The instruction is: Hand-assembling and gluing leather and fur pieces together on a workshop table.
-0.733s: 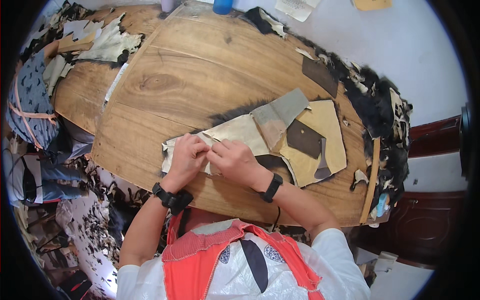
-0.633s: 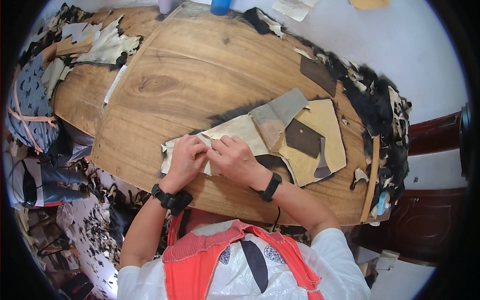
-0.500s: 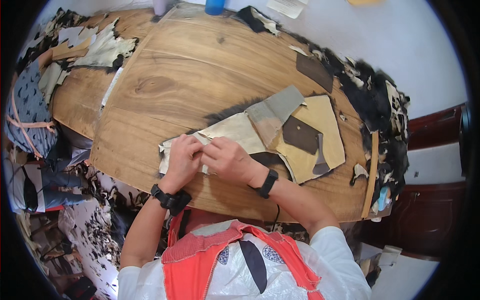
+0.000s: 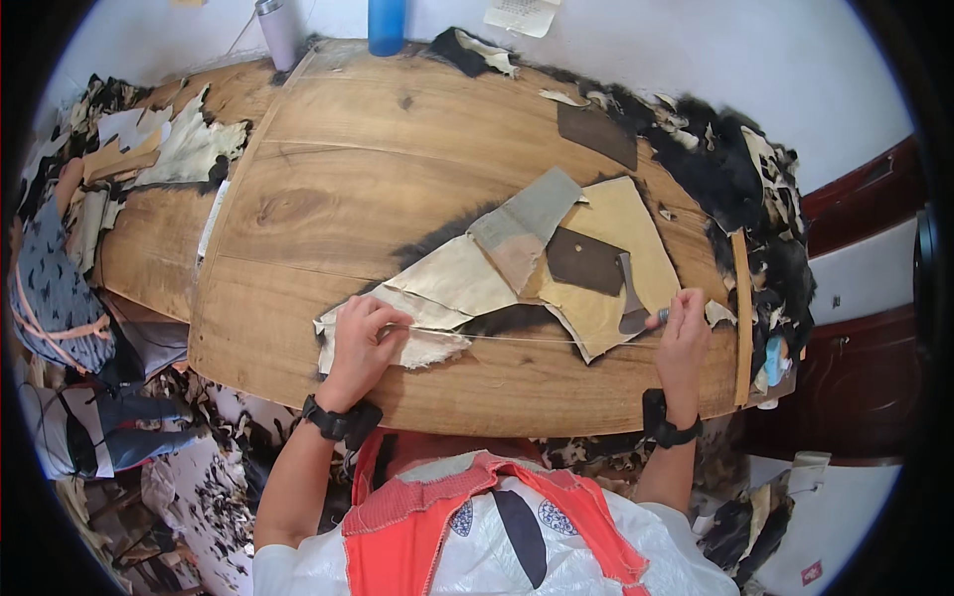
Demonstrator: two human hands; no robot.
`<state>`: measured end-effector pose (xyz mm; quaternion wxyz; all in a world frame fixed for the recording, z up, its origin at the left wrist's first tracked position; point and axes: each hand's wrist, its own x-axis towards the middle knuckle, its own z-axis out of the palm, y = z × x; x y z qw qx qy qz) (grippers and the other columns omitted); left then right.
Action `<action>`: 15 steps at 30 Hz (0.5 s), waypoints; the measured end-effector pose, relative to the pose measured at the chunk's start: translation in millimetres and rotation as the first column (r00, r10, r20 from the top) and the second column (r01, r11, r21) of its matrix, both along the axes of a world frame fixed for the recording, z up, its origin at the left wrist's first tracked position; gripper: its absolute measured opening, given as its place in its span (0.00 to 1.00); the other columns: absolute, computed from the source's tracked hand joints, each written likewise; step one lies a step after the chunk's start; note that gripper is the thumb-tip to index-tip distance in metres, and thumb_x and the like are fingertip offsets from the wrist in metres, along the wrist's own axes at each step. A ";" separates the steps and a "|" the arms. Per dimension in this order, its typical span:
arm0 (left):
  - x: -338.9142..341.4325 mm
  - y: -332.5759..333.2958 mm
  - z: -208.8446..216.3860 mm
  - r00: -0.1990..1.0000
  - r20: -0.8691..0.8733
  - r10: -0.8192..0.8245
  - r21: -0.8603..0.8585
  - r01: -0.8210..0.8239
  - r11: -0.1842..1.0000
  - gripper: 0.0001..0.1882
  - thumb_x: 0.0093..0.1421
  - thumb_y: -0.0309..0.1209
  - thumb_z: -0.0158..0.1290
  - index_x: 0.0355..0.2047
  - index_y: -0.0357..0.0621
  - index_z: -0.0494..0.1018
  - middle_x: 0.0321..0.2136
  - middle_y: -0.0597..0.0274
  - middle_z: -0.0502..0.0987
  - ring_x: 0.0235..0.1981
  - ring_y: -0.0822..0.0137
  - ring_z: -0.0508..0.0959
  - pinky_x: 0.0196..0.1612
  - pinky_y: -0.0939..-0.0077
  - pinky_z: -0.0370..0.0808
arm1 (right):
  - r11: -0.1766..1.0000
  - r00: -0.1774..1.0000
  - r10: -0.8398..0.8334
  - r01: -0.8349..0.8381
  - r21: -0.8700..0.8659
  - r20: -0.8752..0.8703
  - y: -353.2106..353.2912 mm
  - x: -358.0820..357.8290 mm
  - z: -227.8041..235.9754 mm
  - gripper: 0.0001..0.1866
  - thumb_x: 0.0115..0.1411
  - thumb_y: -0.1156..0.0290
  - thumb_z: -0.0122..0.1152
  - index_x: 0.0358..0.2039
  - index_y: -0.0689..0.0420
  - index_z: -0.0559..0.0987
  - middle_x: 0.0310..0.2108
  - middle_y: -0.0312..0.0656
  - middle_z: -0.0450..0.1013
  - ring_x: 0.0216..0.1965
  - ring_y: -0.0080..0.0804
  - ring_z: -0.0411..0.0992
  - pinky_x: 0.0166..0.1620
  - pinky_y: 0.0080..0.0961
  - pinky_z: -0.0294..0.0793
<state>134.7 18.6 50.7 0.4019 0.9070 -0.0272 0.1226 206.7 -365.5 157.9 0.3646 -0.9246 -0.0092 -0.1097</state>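
Observation:
My left hand (image 4: 364, 343) lies at the left end of a pale hide piece (image 4: 437, 288) with black fur along its edges, fingers closed on its near edge. From there a thin white thread (image 4: 556, 342) runs taut to my right hand (image 4: 683, 333), raised near the table's right front. Its fingers are pinched together on the thread's end; whether a needle is there I cannot make out. A small grey band (image 4: 664, 316) shows at a finger. On the yellow piece (image 4: 636, 223) lie a dark brown patch (image 4: 586, 261) and a grey curved blade (image 4: 632, 298). A grey-brown piece (image 4: 522, 223) overlaps the pale hide.
Black fur scraps (image 4: 720, 179) pile along the right edge beside a wooden strip (image 4: 740, 318). A brown panel (image 4: 596, 134), a blue bottle (image 4: 386, 28) and a lilac tumbler (image 4: 275, 35) stand or lie farther back. Someone in patterned blue clothing (image 4: 55, 288) is at the left.
My right hand has moved from beside the left hand out to the right, drawing the thread straight. My left hand stays at the hide. The view has shifted slightly.

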 end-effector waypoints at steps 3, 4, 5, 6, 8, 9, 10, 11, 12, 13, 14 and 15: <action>-0.7 1.4 -1.7 1.000 0.008 -0.030 -0.017 0.030 0.999 0.08 0.49 0.23 0.64 0.32 0.47 0.82 0.33 0.63 0.77 0.40 0.57 0.74 0.48 0.65 0.69 | 0.982 0.999 -0.005 0.013 -0.188 0.039 23.4 -18.1 -19.3 0.13 0.73 0.59 0.50 0.41 0.56 0.74 0.24 0.48 0.77 0.25 0.43 0.78 0.28 0.39 0.71; -1.6 3.4 -2.0 1.000 0.012 -0.024 -0.005 0.024 1.000 0.09 0.49 0.23 0.64 0.32 0.47 0.82 0.33 0.62 0.77 0.41 0.57 0.73 0.48 0.65 0.69 | 0.983 0.991 0.123 -0.128 -0.133 -0.048 49.0 -26.2 -21.0 0.12 0.71 0.59 0.54 0.40 0.55 0.75 0.24 0.48 0.77 0.25 0.45 0.78 0.27 0.40 0.71; 0.4 2.9 -4.1 1.000 0.020 -0.024 0.003 0.024 1.000 0.09 0.49 0.23 0.64 0.32 0.47 0.82 0.33 0.62 0.77 0.41 0.57 0.73 0.48 0.65 0.69 | 0.964 0.961 0.248 -0.258 -0.071 -0.124 75.4 -33.0 -24.2 0.12 0.69 0.59 0.57 0.40 0.54 0.77 0.24 0.48 0.77 0.26 0.47 0.78 0.27 0.41 0.71; 1.7 1.9 -2.5 0.999 0.025 -0.039 0.006 0.039 0.999 0.09 0.49 0.23 0.64 0.32 0.47 0.82 0.33 0.62 0.77 0.41 0.57 0.73 0.48 0.65 0.69 | 0.930 0.933 0.347 -0.356 -0.090 -0.097 96.5 -36.0 -35.4 0.10 0.66 0.60 0.60 0.38 0.53 0.79 0.24 0.47 0.77 0.26 0.47 0.77 0.27 0.41 0.71; 0.7 2.1 -2.0 0.999 -0.014 -0.033 -0.005 0.033 0.999 0.09 0.49 0.23 0.64 0.32 0.47 0.82 0.33 0.62 0.77 0.41 0.58 0.73 0.47 0.66 0.69 | 0.890 0.897 0.437 -0.443 -0.108 -0.069 124.4 -32.8 -69.5 0.09 0.63 0.61 0.63 0.37 0.51 0.80 0.23 0.46 0.76 0.25 0.47 0.77 0.28 0.41 0.71; 0.4 2.7 -1.9 0.999 -0.012 -0.046 -0.002 0.046 0.999 0.09 0.49 0.23 0.64 0.32 0.47 0.82 0.33 0.62 0.77 0.41 0.58 0.73 0.47 0.66 0.69 | 0.831 0.851 0.524 -0.519 -0.200 -0.031 136.8 -27.1 -79.8 0.08 0.61 0.61 0.65 0.36 0.50 0.80 0.23 0.45 0.76 0.25 0.46 0.77 0.29 0.41 0.71; 0.7 1.9 -2.8 0.999 -0.007 -0.048 -0.014 0.048 0.999 0.10 0.49 0.24 0.64 0.33 0.47 0.82 0.33 0.62 0.77 0.41 0.58 0.73 0.47 0.66 0.69 | 0.759 0.795 0.606 -0.580 -0.295 -0.004 142.1 -24.7 -85.1 0.07 0.59 0.62 0.66 0.35 0.49 0.81 0.22 0.44 0.76 0.25 0.46 0.76 0.31 0.40 0.72; 1.4 1.1 -2.7 0.999 -0.002 -0.051 -0.026 0.051 0.998 0.10 0.49 0.24 0.64 0.33 0.47 0.82 0.33 0.62 0.77 0.41 0.58 0.73 0.47 0.66 0.68 | 0.768 0.804 0.595 -0.569 -0.294 -0.002 137.3 -26.5 -85.7 0.07 0.59 0.62 0.66 0.35 0.49 0.81 0.22 0.44 0.76 0.25 0.46 0.76 0.31 0.40 0.72; 0.0 5.2 -3.7 0.999 -0.005 -0.046 -0.020 0.046 0.999 0.10 0.49 0.24 0.64 0.33 0.47 0.82 0.33 0.62 0.77 0.41 0.58 0.73 0.47 0.66 0.68 | 0.781 0.817 0.576 -0.557 -0.281 -0.020 135.2 -26.0 -81.8 0.07 0.59 0.63 0.66 0.34 0.51 0.81 0.22 0.44 0.75 0.26 0.46 0.76 0.32 0.39 0.72; -0.9 3.9 -2.5 0.999 0.008 -0.040 -0.012 0.040 0.999 0.10 0.49 0.25 0.64 0.34 0.48 0.82 0.33 0.62 0.77 0.41 0.58 0.73 0.48 0.65 0.68 | 0.796 0.833 0.551 -0.540 -0.273 -0.040 129.7 -27.5 -72.0 0.07 0.58 0.64 0.66 0.33 0.52 0.81 0.22 0.45 0.75 0.26 0.46 0.75 0.33 0.38 0.73; -1.0 3.1 -1.0 0.999 0.021 -0.033 -0.006 0.034 0.999 0.10 0.49 0.25 0.65 0.34 0.48 0.82 0.33 0.62 0.77 0.41 0.57 0.73 0.48 0.65 0.67 | 0.797 0.834 0.551 -0.540 -0.271 -0.040 125.8 -31.3 -58.6 0.07 0.58 0.64 0.66 0.33 0.52 0.81 0.22 0.45 0.75 0.26 0.46 0.75 0.33 0.38 0.73; -1.7 2.1 -0.7 0.999 0.016 -0.029 -0.010 0.029 1.000 0.09 0.49 0.26 0.65 0.33 0.48 0.81 0.33 0.62 0.77 0.41 0.57 0.73 0.48 0.64 0.66 | 0.757 0.755 0.645 -0.653 -0.036 -0.119 122.4 -40.0 -41.2 0.07 0.60 0.65 0.65 0.32 0.55 0.80 0.21 0.46 0.74 0.26 0.45 0.75 0.34 0.37 0.72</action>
